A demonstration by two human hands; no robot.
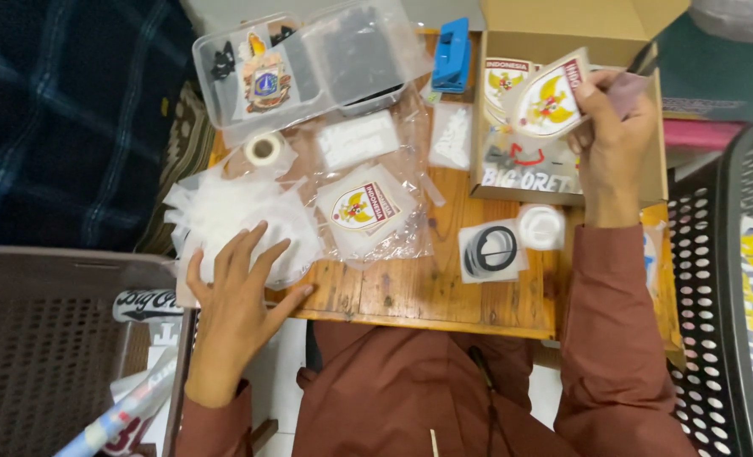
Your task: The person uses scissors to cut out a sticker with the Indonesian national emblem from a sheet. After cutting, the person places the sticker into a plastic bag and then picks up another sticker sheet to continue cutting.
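Right hand (611, 127), at 1 o'clock over the cardboard box (562, 34): grip clenched on a shield-shaped emblem patch (548, 103). Left hand (232, 292), at 8 o'clock on the tabletop (419, 292): grip released, fingers spread flat on a stack of clear plastic bags (224, 211). A second bagged patch (364, 207) lies at centre.

Held patch: white shield-shaped emblem patch with red band and gold bird (548, 101), pinched by the right hand (611, 140) over the open brown cardboard box (562, 34).
Box patch: matching shield patch (503, 82) inside the box, far left.
Bagged patch: same shield emblem in a clear plastic bag (364, 208), table centre.
Container: clear plastic lidded tub (308, 63), far left, holding a crest badge (266, 83).
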